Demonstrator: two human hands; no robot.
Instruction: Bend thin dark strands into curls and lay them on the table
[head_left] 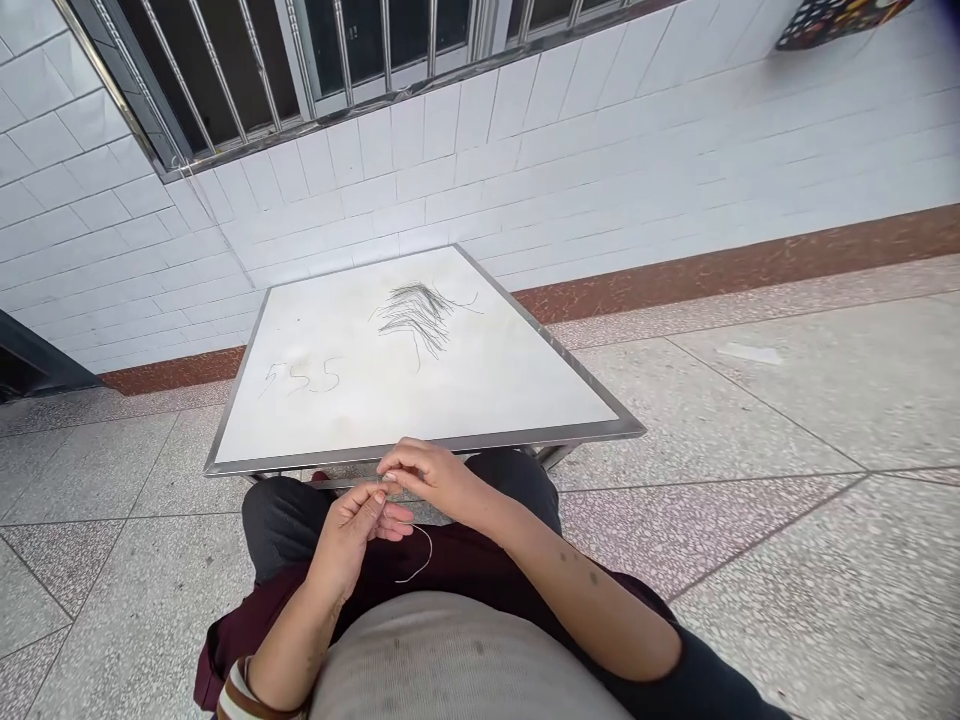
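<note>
My left hand (366, 520) is closed in a pinch over my lap, just off the near edge of the table (360, 425). From under its fingers a thin pale strand (430, 548), like wire or stiff thread, curves down toward my lap. My right hand (427, 475) meets it from above, thumb and fingertips pinched together at the left fingertips. What lies between those fingertips is too small to make out. Farther back on the white tabletop lies a loose pile of thin dark strands (416, 312), several of them sticking out at the edges.
Thin curved lines shaped like digits (304, 377) show on the table's left part; whether strands or drawn marks, I cannot tell. The table has a metal rim (555, 345). Behind it stand a tiled wall (450, 180) and a barred window (337, 60). My knees are under the near edge.
</note>
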